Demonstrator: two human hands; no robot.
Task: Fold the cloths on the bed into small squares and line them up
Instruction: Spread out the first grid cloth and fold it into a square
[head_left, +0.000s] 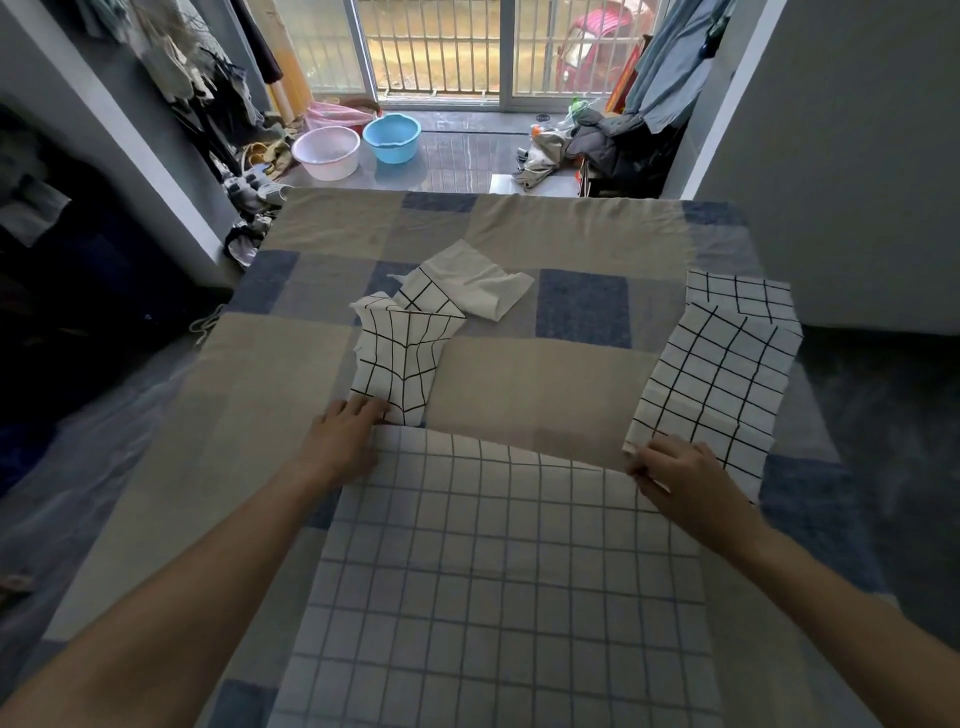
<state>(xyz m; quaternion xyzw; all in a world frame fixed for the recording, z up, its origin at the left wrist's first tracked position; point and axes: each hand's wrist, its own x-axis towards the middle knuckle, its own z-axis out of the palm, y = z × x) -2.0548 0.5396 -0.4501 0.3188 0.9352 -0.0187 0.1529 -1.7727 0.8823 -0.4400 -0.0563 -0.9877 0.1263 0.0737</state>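
Bed (519, 374) carries grid cloths — large cloth (493, 571) spread nearest. Left hand (345, 434) and right hand (675, 475) each pinch far corner. First fold starting — next, match edges evenly.

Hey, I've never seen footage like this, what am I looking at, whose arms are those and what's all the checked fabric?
One picture, from a camera worn on a person's head, looking down at their own bare arms; no machine. A bed with a beige-and-blue patchwork cover holds white cloths with black grid lines. The left hand and right hand grip the far corners of the large spread grid cloth. A crumpled grid cloth and a plain white cloth lie beyond; flatter grid cloths lie to the right.
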